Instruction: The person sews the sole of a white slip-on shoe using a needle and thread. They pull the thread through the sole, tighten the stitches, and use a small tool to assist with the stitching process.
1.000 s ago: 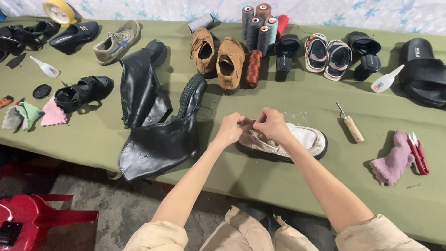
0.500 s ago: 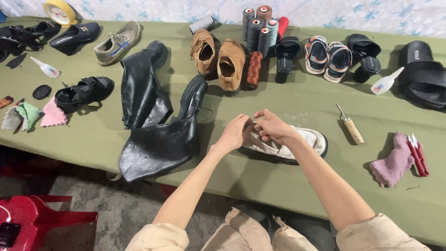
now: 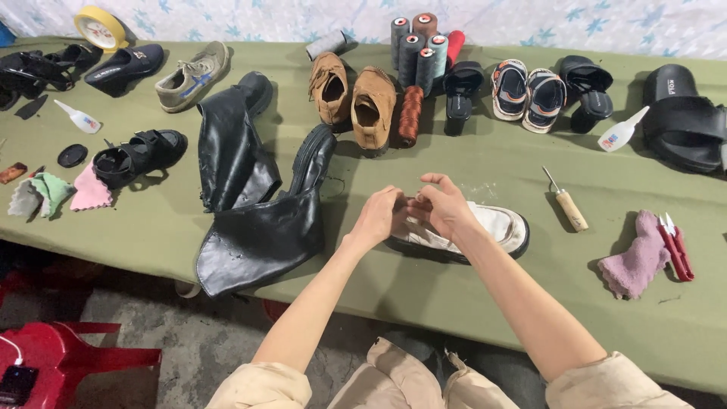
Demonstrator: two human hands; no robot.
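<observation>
both hands at the white shoe

the low white leather shoe with a dark sole (image 3: 496,227) lies on the green cloth-covered table (image 3: 469,303) before me. my left hand (image 3: 376,217) and right hand (image 3: 441,206) meet over its heel end, fingers curled, pinching something too small to tell. a tall black leather boot (image 3: 261,227) lies just left.

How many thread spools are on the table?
7: six upright spools clustered at the table's far edge, four grey, one brown-topped, one red, plus a rust spool lying beside the tan shoes. More may hide behind.
</observation>
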